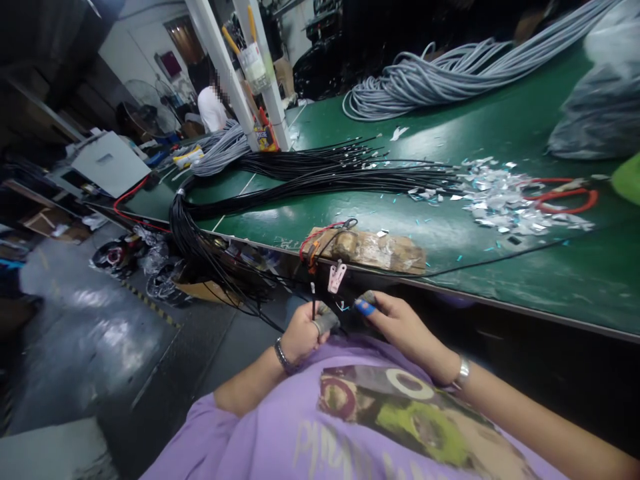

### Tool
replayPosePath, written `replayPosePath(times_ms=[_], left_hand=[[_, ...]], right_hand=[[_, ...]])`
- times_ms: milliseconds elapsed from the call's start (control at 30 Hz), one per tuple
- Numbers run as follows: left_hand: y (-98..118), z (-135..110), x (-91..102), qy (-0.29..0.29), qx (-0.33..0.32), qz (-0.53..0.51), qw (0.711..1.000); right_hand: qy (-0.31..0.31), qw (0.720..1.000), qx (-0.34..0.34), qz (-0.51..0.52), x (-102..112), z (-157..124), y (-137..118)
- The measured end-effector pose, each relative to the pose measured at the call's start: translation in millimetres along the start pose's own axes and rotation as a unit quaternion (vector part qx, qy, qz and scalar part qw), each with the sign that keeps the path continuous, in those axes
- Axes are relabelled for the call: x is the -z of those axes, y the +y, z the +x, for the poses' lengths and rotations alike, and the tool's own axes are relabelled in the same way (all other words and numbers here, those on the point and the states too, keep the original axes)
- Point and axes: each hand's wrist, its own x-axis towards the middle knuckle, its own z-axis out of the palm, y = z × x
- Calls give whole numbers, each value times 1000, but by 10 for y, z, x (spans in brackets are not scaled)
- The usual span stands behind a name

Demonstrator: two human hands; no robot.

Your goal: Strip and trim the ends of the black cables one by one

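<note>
Cable (pixel 313 305), thin and black, sticks up from the left hand (pixel 301 331), which is closed around it, the pale tip just above the fist. To the right of that tip, near but apart, the right hand (pixel 397 319) has its thumb and fingertip bent together; whether it pinches anything, I cannot tell. Beyond both, a pink clip (pixel 337 277) hangs at the green tabletop (pixel 540 287) edge, beside a wooden block (pixel 383 251).

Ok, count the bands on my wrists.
2: a dark band around the wrist of your left hand, and a silver band around the wrist of your right hand. No others show there.
</note>
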Motion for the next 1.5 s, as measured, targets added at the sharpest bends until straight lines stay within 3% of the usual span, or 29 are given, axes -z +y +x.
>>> replayPosePath(times_ms=[67, 167, 267, 333, 600, 800, 933, 1033, 1133, 1200, 1267, 1367, 1500], left_hand=[[-2, -8, -5, 0, -3, 3, 1000], [-6, -16, -13, 2, 1, 9, 1000], [-5, -18, -17, 2, 3, 18, 1000], [-3, -19, -20, 1, 1, 30, 1000], [36, -17, -47, 0, -16, 36, 999], [70, -13, -71, -4, -25, 31, 999], [81, -18, -72, 0, -25, 32, 999], [78, -19, -59, 0, -30, 34, 999], [49, -13, -52, 6, -32, 36, 999], [26, -6, -54, 10, -31, 35, 999], [12, -1, -58, 13, -29, 32, 999], [13, -4, -59, 16, -24, 31, 999], [18, -14, -47, 18, -29, 34, 999]], right_hand=[[-45, 983, -113, 139, -41, 16, 25], [-117, 924, -231, 280, -76, 32, 76], [-164, 874, -292, 352, -75, 47, 116], [-171, 854, -308, 382, -72, 55, 124], [-182, 854, -300, 385, -87, 39, 118], [-211, 830, -353, 377, -36, 69, 179], [-208, 837, -341, 375, -37, 64, 191], [-185, 861, -297, 369, -67, 39, 168], [-157, 919, -223, 284, -102, 19, 110], [-121, 971, -135, 158, -110, 13, 65], [-77, 996, -49, 23, -96, 9, 29], [-44, 994, 15, -99, -47, -6, 2], [-29, 987, 48, -151, -3, -35, -3]])
